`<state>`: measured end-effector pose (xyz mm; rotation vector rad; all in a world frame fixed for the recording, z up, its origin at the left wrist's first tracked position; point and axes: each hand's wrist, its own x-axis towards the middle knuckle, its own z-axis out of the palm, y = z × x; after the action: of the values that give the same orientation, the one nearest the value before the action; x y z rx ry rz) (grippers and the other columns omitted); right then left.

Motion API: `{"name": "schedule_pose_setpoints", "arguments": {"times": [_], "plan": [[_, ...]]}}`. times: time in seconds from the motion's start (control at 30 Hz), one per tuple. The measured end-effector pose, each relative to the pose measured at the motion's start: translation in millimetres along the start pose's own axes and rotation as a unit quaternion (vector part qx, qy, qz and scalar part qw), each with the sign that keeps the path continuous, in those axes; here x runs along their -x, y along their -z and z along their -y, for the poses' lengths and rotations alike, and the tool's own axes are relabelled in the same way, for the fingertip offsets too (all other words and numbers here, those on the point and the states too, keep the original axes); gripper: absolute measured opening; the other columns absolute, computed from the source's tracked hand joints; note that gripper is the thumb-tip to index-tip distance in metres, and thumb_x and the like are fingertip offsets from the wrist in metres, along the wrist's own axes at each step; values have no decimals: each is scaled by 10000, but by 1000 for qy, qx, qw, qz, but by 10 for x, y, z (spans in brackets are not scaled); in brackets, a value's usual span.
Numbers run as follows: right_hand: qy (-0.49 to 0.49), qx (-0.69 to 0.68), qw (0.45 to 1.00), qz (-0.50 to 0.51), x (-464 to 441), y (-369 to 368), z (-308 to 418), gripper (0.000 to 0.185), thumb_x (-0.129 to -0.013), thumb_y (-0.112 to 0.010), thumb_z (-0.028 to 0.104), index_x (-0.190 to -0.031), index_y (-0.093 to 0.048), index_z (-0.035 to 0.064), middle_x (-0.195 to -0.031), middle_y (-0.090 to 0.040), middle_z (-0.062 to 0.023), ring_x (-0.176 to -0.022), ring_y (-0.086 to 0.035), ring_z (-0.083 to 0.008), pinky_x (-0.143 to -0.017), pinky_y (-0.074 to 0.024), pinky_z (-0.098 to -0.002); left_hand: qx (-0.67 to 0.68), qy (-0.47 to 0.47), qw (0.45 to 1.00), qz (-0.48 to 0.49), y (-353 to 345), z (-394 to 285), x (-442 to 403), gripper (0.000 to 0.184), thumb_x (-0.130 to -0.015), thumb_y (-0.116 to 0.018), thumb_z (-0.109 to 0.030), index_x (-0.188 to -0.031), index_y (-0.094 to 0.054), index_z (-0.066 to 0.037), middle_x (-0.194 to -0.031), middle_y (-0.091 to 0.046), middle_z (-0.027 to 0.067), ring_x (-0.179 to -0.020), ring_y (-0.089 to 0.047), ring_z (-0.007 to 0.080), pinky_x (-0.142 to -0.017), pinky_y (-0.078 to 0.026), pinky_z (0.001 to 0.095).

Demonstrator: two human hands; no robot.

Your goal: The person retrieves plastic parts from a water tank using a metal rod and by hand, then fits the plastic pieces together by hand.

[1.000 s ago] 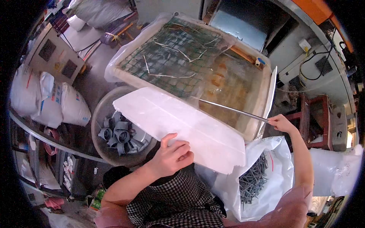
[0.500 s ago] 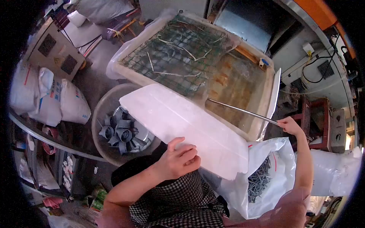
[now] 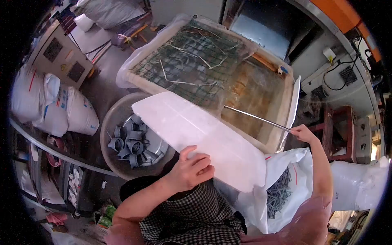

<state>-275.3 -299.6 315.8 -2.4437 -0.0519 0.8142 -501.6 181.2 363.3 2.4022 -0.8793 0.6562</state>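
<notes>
My right hand is closed round the end of a thin metal rod. The rod reaches left into the brownish water of a large pale tub, and its far end is at the netting's edge. My left hand is loosely curled with gaps between the fingers and nothing visible in it. It is over the near edge of a long white board; whether it touches the board I cannot tell. The board slopes along the tub's near side, between a round basin and a white sack.
Green netting with pale strips covers the tub's left part. Grey ring-shaped plastic parts lie in the round basin. The open white sack holds thin grey pieces. Filled sacks and a metal cabinet are at left.
My right hand and the rod's near end have moved slightly left and down. My left hand has barely moved. The whole view has shifted a little.
</notes>
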Motion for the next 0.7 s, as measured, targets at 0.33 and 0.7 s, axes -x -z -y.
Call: {"name": "schedule_pose_setpoints", "arguments": {"times": [0.33, 0.7], "plan": [[-55, -28, 998, 32, 249, 87, -79, 212, -858, -577, 154, -994, -651, 9, -565, -433, 42, -466, -360, -60, -416, -302, -231, 13, 13, 1000, 4, 42, 42, 82, 143, -658, -600, -27, -762, -551, -112, -864, -501, 6, -866, -558, 127, -974, -257, 418], [19, -42, 999, -23, -105, -201, -125, 225, -859, -566, 187, -966, -653, 10, -578, -480, 20, -504, -411, -73, -462, -356, -257, 10, 12, 1000, 3, -15, 15, -5, 142, -659, -604, -26, -759, -553, -113, -861, -496, 4, -843, -555, 124, -971, -259, 420]]}}
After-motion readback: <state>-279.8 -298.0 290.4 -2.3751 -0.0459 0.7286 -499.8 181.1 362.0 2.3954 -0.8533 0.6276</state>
